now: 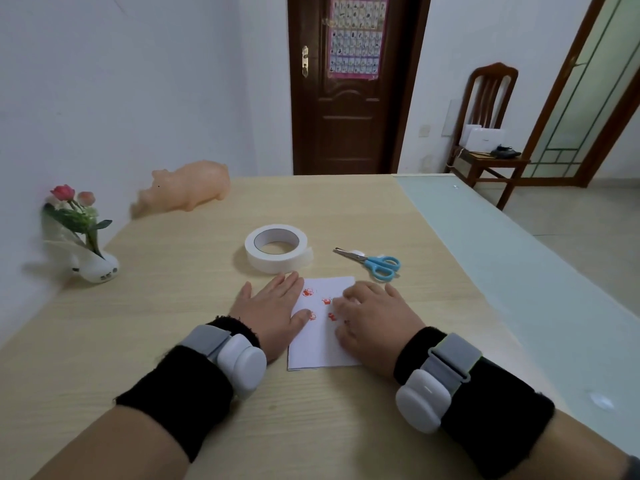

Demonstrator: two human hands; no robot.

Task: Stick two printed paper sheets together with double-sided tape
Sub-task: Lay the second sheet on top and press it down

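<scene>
Head view: left hand [273, 306] flat, right hand [372, 318] fingers bent, both pressing white red-printed paper sheets [320, 344] stacked just before the white tape roll [273, 263]. Sticking looks nearly done, only smoothing left.

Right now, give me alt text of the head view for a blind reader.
Two hands rest on printed paper on a wooden table, the left hand flat, the right hand with fingers bent. Beyond lie a tape roll and blue scissors.
</scene>
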